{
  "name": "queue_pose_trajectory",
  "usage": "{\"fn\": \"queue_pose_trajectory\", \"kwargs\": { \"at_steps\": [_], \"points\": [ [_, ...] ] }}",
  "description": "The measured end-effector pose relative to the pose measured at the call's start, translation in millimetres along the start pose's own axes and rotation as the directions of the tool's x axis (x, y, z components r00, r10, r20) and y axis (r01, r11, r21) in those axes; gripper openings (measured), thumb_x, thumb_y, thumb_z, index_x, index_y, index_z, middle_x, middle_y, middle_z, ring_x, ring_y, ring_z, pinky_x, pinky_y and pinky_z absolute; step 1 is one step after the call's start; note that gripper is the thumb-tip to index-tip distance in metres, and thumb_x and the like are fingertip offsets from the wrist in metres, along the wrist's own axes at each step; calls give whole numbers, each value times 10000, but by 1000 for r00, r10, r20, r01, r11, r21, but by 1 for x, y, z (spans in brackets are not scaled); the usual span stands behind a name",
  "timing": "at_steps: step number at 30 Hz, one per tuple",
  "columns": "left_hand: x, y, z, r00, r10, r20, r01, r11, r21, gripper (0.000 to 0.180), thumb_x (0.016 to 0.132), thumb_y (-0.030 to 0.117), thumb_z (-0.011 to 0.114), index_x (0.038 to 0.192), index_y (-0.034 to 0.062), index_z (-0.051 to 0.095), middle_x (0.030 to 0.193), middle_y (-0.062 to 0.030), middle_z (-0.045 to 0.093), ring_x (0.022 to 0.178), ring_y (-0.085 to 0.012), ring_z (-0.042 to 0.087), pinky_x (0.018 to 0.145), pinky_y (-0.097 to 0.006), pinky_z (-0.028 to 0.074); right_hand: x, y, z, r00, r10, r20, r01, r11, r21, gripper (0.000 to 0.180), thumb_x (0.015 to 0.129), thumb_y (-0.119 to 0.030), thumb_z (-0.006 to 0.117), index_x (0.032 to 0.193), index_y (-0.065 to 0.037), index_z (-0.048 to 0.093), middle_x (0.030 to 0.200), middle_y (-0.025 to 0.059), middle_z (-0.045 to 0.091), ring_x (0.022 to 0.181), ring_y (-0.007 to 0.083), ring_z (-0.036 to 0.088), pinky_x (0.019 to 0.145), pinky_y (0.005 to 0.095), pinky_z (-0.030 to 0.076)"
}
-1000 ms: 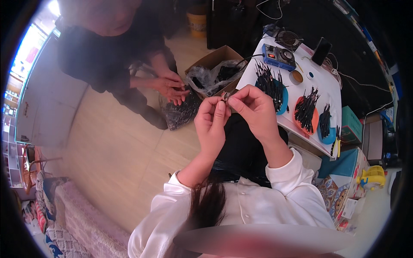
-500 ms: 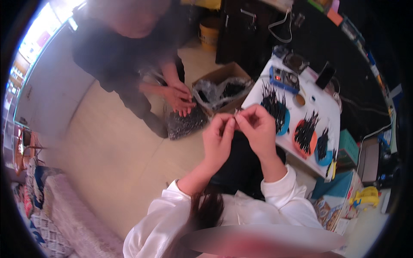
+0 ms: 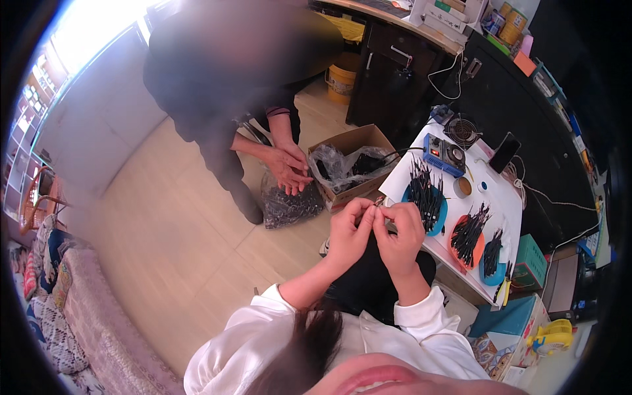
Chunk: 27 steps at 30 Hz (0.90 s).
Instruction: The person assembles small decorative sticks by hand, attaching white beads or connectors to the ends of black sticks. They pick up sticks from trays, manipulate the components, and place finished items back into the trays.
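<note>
Small reddish piece (image 3: 379,201), too tiny to make out fully, sits pinched between the fingertips of the left hand (image 3: 349,234) and right hand (image 3: 401,243), just off the left corner of the tabletop (image 3: 501,209). Compared with a second ago, the right thumb has swung more upright, and both thumbs now stand side by side; the view has shifted, bringing a white carton (image 3: 447,21) in at the top. Beyond the tabletop's upper-left edge sits an open cardboard box (image 3: 365,186), with a bag of dark pieces (image 3: 291,205) beside it, under a co-worker's hands (image 3: 286,168). Dark lettering marks the carton. Three dark bundles of leads (image 3: 469,234) lie in shallow trays along the lower-left edge, the blue control box (image 3: 444,155) near the top corner, and yellow-handled pliers (image 3: 503,291) at the bottom corner.
</note>
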<state>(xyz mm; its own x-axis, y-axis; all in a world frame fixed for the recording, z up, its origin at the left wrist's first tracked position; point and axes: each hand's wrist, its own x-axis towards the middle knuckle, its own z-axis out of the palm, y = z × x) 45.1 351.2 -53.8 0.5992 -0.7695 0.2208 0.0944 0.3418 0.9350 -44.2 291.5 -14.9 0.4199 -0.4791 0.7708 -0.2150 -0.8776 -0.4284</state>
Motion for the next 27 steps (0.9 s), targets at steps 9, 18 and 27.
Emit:
{"fn": "queue_pose_trajectory", "kwargs": {
  "at_steps": [9, 18, 27],
  "points": [
    [-15, 22, -12, 951, -154, 270, 224, 941, -253, 135, 977, 142, 535, 1002, 15, 570, 765, 28, 540, 643, -18, 450, 540, -165, 337, -3, 7, -26, 788, 483, 383, -599, 453, 661, 120, 874, -77, 673, 955, -12, 614, 875, -11, 602, 739, 48, 528, 691, 189, 434],
    [-35, 41, -2, 905, -178, 387, 343, 843, -414, 116, 950, 98, 568, 1024, 13, 593, 767, -34, 598, 596, -43, 471, 483, -162, 312, -16, -2, -51, 568, 448, 691, -732, -108, 672, 116, 935, -142, 569, 918, -28, 576, 753, 1, 552, 662, 70, 511, 574, 200, 411],
    [-49, 46, -6, 887, -91, 453, 118, 992, -32, 157, 912, 16, 598, 1054, -30, 650, 749, -12, 630, 602, -20, 460, 520, -160, 358, -40, 0, -63, 545, 309, 779, -750, -237, 618, 187, 921, -183, 552, 1006, -17, 555, 878, 40, 587, 758, 112, 579, 693, 256, 497]
  ]
}}
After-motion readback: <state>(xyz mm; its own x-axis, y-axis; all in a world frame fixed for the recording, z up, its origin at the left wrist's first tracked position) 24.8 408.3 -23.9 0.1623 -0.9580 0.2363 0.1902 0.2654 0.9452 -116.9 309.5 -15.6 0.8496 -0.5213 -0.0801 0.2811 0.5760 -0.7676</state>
